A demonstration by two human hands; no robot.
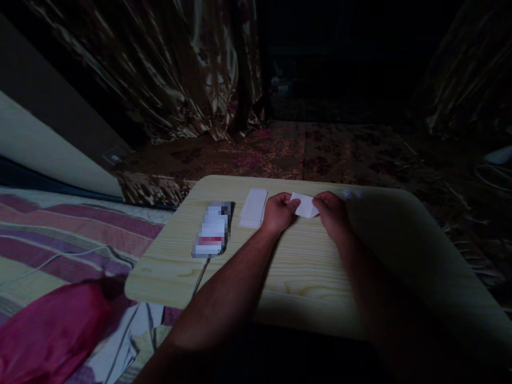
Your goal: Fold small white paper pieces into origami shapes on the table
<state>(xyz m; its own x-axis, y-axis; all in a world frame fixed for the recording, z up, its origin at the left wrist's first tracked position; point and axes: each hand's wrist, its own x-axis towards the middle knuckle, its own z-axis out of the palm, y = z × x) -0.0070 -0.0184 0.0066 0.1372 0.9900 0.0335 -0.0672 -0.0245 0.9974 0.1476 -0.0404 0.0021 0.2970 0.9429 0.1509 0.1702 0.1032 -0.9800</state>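
Between my two hands, over the far half of the wooden table [308,266], is a small white piece of folded paper [304,206]. My left hand [279,213] pinches its left end, thumb on top. At the right end, my right hand [331,213] grips it between thumb and fingers. A stack of white paper strips [253,207] lies just left of my left hand. Beyond my right hand sit two small folded paper pieces [352,194], dim and hard to make out.
A phone [212,229], its screen blurred out, lies on the table's left with a cable [201,277] running off the near edge. Left of the table are a striped bedspread [72,240] and a pink bag-like item [56,325]. Patterned curtains [208,69] hang behind.
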